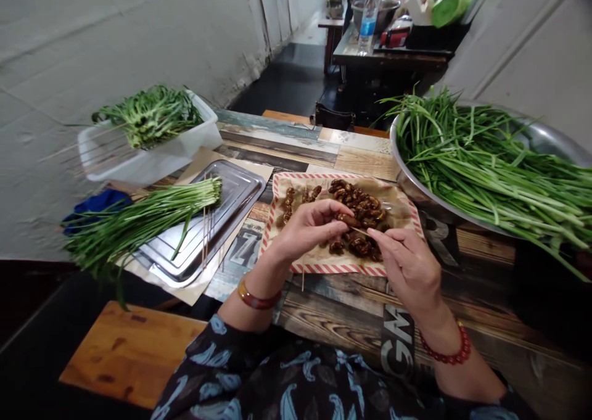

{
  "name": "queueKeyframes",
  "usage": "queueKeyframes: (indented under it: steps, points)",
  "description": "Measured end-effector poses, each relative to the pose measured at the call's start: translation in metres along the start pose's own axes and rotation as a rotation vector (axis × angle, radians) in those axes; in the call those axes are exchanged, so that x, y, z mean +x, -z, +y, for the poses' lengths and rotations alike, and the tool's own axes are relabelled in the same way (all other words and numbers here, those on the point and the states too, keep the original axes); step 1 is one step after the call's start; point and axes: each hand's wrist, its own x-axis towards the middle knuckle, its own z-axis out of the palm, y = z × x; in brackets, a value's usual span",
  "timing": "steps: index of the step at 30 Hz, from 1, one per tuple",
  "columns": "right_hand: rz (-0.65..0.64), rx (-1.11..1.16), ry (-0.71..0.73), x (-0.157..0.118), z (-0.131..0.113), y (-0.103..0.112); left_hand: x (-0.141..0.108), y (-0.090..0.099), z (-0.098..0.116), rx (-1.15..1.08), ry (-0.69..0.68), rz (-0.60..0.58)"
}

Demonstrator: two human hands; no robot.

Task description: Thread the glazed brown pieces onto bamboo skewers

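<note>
Over a paper-lined tray with a red-and-white striped edge point(342, 268), both my hands are closed near each other. Between its thumb and fingers, my left hand point(311, 226) pinches a glossy brown insect-like piece point(348, 219). A thin wooden skewer point(359, 230) runs from that piece into the fingertips of my right hand point(409, 266). More dark brown pieces point(358, 198) are heaped on the paper behind and below my fingers. Some pieces sit at the tray's left side, where a skewer end point(303, 279) sticks out over the front edge.
Left, a metal tray lid point(185, 256) carries skewered green chives point(152, 213); behind it is a white bin point(203, 127) with greens. Right, a large metal bowl point(407, 182) overflows with chives. A far table point(345, 50) holds a water bottle point(369, 19); a person stands behind it.
</note>
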Motion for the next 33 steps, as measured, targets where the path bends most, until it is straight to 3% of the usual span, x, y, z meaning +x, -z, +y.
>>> queueKeyframes:
  steps: [5,7,10,15,20,25,33]
  points:
    - [0.088,-0.018,-0.050,0.000,0.005,0.001,-0.002,0.025,0.006,0.043,-0.188,0.307]
    - [0.102,-0.018,-0.055,0.001,0.007,0.001,-0.006,0.036,0.010,0.089,-0.224,0.347]
    - [0.099,-0.010,-0.050,0.000,0.010,0.000,-0.020,0.048,0.020,0.312,-0.206,0.295]
    - [0.095,-0.013,-0.016,-0.002,0.010,-0.004,-0.040,0.053,0.032,0.947,-0.143,0.170]
    - [0.088,-0.007,-0.010,-0.001,0.005,-0.005,-0.042,0.044,0.029,1.198,-0.134,-0.049]
    - [0.084,-0.017,-0.012,0.000,0.000,-0.004,-0.027,0.034,0.031,1.340,-0.182,-0.181]
    - [0.086,-0.055,-0.029,0.002,0.000,-0.006,0.025,0.024,0.026,1.558,-0.156,-0.327]
